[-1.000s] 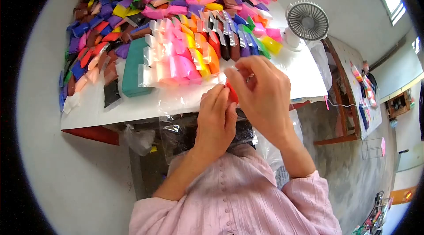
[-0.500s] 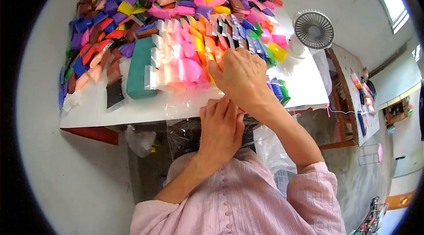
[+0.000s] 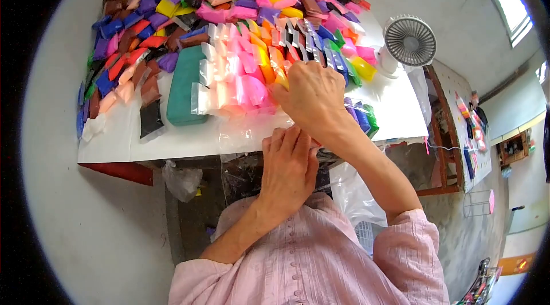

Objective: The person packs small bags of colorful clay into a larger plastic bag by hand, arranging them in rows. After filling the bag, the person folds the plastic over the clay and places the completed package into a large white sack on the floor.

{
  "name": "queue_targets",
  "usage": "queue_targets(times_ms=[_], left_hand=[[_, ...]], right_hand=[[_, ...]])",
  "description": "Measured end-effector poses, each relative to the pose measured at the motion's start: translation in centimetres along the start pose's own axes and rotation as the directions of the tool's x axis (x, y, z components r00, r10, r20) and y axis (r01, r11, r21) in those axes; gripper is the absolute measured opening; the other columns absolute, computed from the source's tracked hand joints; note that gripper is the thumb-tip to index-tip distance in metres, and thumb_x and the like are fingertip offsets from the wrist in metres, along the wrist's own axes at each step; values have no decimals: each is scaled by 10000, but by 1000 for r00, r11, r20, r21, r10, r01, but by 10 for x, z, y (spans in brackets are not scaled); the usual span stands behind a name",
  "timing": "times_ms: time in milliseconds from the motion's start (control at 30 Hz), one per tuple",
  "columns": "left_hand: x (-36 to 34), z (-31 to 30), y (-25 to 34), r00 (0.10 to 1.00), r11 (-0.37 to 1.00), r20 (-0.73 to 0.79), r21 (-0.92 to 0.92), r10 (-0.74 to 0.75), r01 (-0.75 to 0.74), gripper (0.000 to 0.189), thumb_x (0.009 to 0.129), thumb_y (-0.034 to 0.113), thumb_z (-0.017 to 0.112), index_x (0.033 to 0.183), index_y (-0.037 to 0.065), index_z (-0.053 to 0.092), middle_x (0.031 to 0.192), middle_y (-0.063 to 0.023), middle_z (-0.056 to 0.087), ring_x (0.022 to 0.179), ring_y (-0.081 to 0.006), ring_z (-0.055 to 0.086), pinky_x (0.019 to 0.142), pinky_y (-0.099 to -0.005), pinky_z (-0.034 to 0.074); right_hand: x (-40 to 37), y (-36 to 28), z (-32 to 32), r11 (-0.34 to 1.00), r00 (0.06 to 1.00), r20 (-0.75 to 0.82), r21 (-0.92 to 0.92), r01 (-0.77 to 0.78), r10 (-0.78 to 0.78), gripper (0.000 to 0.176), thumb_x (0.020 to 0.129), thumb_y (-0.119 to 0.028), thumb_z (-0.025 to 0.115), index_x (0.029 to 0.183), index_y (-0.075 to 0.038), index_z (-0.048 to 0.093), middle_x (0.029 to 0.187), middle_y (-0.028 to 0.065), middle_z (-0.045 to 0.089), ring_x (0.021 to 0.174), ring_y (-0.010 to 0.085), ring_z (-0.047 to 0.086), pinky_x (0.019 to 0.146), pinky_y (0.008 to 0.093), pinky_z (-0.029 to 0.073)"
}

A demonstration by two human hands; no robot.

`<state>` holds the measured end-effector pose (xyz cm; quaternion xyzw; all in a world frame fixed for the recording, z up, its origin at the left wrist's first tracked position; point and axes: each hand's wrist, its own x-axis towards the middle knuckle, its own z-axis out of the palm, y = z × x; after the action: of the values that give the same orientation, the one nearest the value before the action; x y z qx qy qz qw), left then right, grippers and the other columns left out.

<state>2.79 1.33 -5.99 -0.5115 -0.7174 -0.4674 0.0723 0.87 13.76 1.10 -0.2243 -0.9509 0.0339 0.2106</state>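
Notably, with the clock centred on the right hand [image 3: 315, 93], the overlapped rows of coloured packets [image 3: 254, 92] lay from 9 to 12 o'clock, their near edge just beside that hand. Its fingers were bent downward, tips hidden; whether they pinched a packet could not be told. The left hand [image 3: 288, 164], at 7 o'clock, had its fingers drawn together at the table edge [image 3: 126, 150], next to the clear plastic [image 3: 238, 133]; its grip could not be confirmed. The teal block [image 3: 186, 87] stood at 9 o'clock, flanking the rows; blue and green packets [image 3: 364, 117] lay at 4 o'clock.

In this inspector's judgement, sound handling called for 1 packet at a time, held lightly by its flat end, without dragging its neighbours. The left wrist was best kept low, leaving the right arm clearance, and the loose plastic held flat against snagging.
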Motion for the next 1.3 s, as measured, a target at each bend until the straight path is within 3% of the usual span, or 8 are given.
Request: queue_targets(times_ms=[500, 700, 800, 833, 900, 1100, 1233, 1300], left_hand=[[4, -4, -3, 1000, 998, -8, -68, -6, 5, 250, 789, -25, 560, 1025, 60, 560, 1006, -121, 603, 917, -334, 518, 790, -446, 376], [6, -11, -7, 997, 987, 55, -148, -51, 59, 351, 867, -1, 510, 1215, 15, 554, 1069, -149, 621, 963, -332, 530, 831, -440, 386], [6, -12, -4, 995, 980, 44, -179, -85, 92, 419, 910, 20, 484, 1328, -5, 513, 1101, -168, 621, 983, -330, 536, 862, -442, 392], [7, -12, -3, 995, 977, 33, -191, -91, 96, 439, 923, 28, 475, 1361, -10, 497, 1108, -175, 621, 986, -330, 538, 871, -443, 394], [10, -12, -6, 997, 979, 29, -187, -77, 81, 453, 926, 30, 470, 1376, -19, 484, 1052, -189, 633, 945, -348, 552, 873, -448, 406], [13, -11, -11, 998, 955, 52, -293, -26, 40, 542, 850, 15, 560, 1386, -10, 484, 1029, -218, 654, 925, -370, 579, 860, -450, 429], [13, -17, -17, 984, 933, 129, -325, -121, 157, 482, 883, 22, 530, 1363, -13, 517, 1220, -171, 647, 1100, -227, 621, 964, -334, 462], [13, -19, -19, 983, 934, 123, -315, -133, 166, 487, 885, -2, 500, 1371, -19, 508, 1175, -179, 662, 1074, -224, 636, 958, -330, 467]], right_hand=[[1, 0, -1, 1000, 999, 32, -8, 24, -24, 343, 727, -274, 683, 833, 51, 652, 807, 236, 684, 743, 391, 684, 671, 463, 536], [-9, -2, -22, 999, 966, -255, 34, -41, 48, 356, 747, -270, 697, 910, 40, 637, 822, 198, 693, 730, 355, 680, 687, 441, 536], [-30, 3, -58, 979, 870, -486, 201, 24, 78, 315, 744, -244, 712, 915, 7, 633, 845, 158, 681, 702, 302, 688, 613, 445, 534], [-37, 9, -62, 949, 805, -591, 278, 149, 46, 317, 746, -193, 736, 976, -1, 632, 822, 118, 679, 617, 223, 648, 567, 372, 517], [-74, 4, -85, 806, 897, -365, 592, 18, 248, 387, 788, -123, 786, 1117, 32, 654, 903, 42, 701, 753, 58, 634, 623, 189, 480], [-131, 4, -46, 603, 922, -160, 792, -94, 354, 384, 766, -89, 804, 1081, 34, 621, 870, 16, 652, 632, 20, 519, 544, 179, 428], [-131, 5, -25, 520, 892, -138, 846, -120, 430, 388, 778, -102, 805, 1084, 43, 615, 864, 13, 646, 644, 23, 515, 539, 183, 423], [-130, 6, -20, 555, 890, -151, 822, -128, 429, 394, 776, -112, 808, 1087, 36, 617, 860, 23, 653, 627, 32, 515, 530, 186, 421]])
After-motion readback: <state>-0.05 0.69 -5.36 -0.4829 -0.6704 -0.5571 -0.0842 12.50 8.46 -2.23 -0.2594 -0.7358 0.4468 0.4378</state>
